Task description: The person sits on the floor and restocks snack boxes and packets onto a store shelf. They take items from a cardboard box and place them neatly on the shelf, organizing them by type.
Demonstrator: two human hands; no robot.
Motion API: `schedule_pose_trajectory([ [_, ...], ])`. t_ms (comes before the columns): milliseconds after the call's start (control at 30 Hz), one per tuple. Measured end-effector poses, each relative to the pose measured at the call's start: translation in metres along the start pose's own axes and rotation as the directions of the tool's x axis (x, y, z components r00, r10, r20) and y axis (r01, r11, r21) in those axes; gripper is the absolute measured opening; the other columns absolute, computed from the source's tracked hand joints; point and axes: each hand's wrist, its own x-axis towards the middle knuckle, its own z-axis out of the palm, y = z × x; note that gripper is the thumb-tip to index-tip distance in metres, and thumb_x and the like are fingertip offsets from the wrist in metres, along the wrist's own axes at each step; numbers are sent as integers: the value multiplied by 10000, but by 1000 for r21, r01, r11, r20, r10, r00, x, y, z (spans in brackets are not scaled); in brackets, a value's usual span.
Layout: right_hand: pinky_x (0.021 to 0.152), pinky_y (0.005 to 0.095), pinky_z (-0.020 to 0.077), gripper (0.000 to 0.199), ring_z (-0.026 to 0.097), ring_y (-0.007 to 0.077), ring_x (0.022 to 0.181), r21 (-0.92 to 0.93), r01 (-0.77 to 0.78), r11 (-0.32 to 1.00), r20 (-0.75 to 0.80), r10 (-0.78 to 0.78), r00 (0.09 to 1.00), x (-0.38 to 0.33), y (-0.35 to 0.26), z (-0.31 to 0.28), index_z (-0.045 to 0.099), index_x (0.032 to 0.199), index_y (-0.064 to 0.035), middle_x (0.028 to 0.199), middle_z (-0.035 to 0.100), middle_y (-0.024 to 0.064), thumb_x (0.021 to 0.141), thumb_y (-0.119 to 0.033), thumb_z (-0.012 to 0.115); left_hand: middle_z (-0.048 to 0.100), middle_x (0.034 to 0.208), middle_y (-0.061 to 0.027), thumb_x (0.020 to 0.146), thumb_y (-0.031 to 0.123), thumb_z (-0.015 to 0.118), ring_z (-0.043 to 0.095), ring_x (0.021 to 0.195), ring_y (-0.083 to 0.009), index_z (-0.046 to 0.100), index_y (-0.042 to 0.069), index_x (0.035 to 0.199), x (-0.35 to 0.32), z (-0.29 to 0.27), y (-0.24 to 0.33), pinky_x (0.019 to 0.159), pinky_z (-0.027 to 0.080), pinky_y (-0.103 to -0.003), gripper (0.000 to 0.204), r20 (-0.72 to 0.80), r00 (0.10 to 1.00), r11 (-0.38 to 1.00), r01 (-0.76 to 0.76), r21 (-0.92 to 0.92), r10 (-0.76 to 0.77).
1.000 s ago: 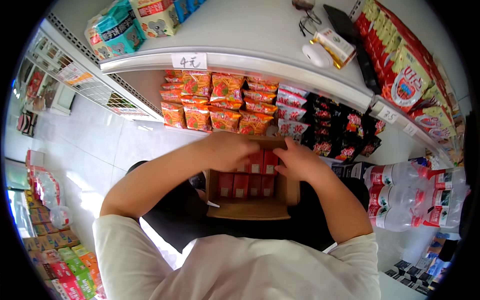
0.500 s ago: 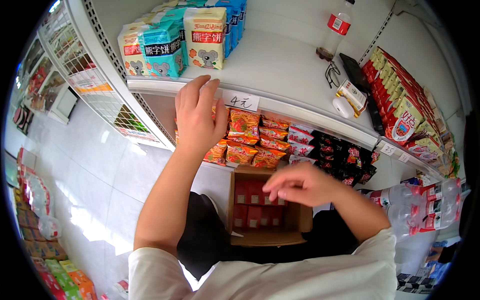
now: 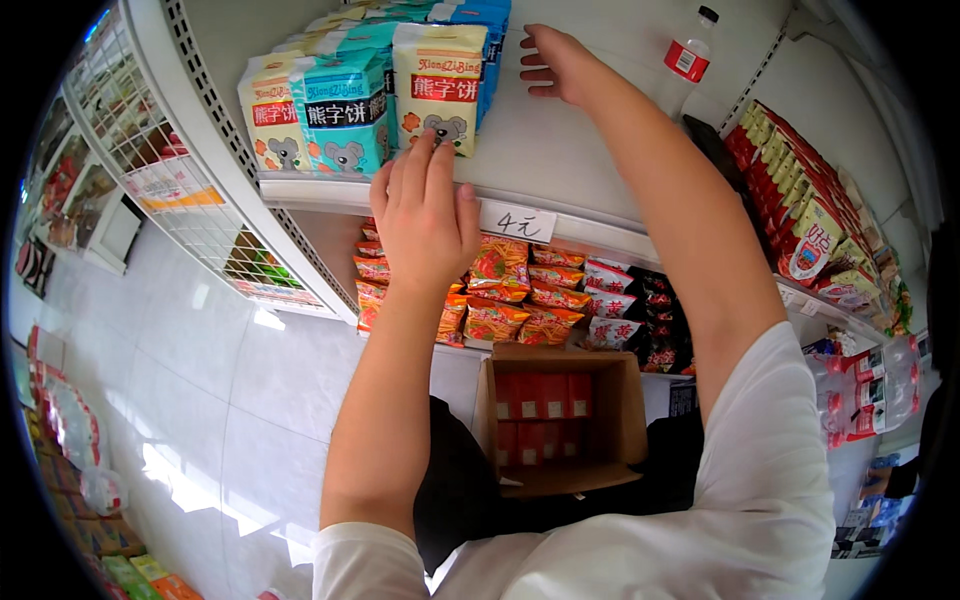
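Upright on the upper shelf (image 3: 610, 165), at its left end, stand several biscuit packets in rows: cream ones (image 3: 437, 90), teal ones (image 3: 345, 115) and blue ones (image 3: 492, 60). My left hand (image 3: 425, 215) is at the shelf's front edge, fingers stretched out and pointing at the foot of the front cream packet. Its fingertips overlap that packet; whether they press on it I cannot tell. Farther back, my right hand (image 3: 552, 65) reaches over the shelf with fingers spread, just right of the blue packets. It holds nothing.
Below hang or lie orange snack bags (image 3: 497, 270) and white-and-black ones (image 3: 612, 300) on the lower shelf. An open carton (image 3: 625, 410) with red packs sits before me. A drink bottle (image 3: 688, 62) stands at the back; red-and-cream packets (image 3: 790, 190) line the right.
My right hand has risen from above the carton to the shelf, beside the blue packets. My left hand remains at the shelf edge near the cream packet. The view has shifted slightly.
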Motion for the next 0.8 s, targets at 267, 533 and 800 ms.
schedule_pose_trajectory([
  [267, 1209, 521, 307, 764, 473, 381, 1396, 49, 33, 998, -74, -29, 997, 58, 12, 26, 510, 1484, -79, 1571, 464, 200, 991, -651, 392, 585, 1441, -204, 889, 270, 572, 576, 1217, -373, 638, 14, 1294, -2, 15, -1, 1113, 336, -530, 484, -27, 1000, 999, -5, 53, 7],
  [533, 1028, 457, 552, 554, 672, 343, 1166, 608, -11, 794, 310, -224, 924, 78, 6, 51, 624, 1332, 9, 1285, 688, 202, 1014, -423, 486, 570, 1428, -223, 909, 343, 544, 549, 1261, -382, 645, 27, 1304, -5, 16, -4, 1108, 329, -537, 515, -34, 999, 998, -7, 66, 9],
  [800, 1033, 469, 517, 597, 654, 314, 1162, 559, 55, 827, 306, -268, 913, 82, 10, 60, 665, 1264, -36, 1246, 696, 178, 1014, -507, 398, 554, 1441, -226, 933, 363, 533, 535, 1280, -386, 642, 31, 1301, -6, 14, -5, 1122, 317, -555, 507, -14, 1000, 999, -12, 48, 13],
])
